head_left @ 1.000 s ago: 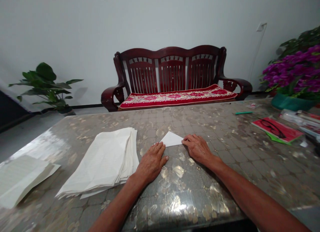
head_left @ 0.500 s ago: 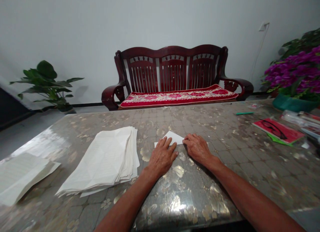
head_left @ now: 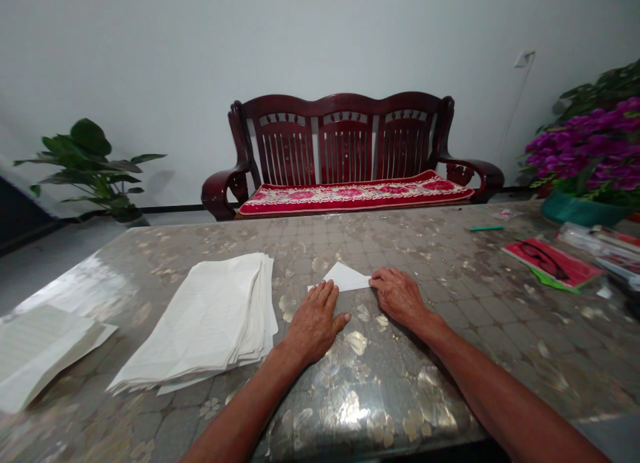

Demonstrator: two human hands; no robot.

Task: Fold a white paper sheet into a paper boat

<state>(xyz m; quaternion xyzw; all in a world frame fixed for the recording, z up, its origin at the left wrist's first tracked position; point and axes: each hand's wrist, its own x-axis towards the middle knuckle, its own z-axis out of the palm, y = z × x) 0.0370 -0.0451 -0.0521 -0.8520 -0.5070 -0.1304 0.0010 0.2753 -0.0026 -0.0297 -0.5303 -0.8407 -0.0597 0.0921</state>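
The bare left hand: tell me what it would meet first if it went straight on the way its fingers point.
The bare left hand would first meet the folded, roughly triangular white paper it already seems to touch; how firmly is unclear.

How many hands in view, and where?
2: the bare left hand, lying on the left part of the folded white paper; the bare right hand, at its right tip. No others show.
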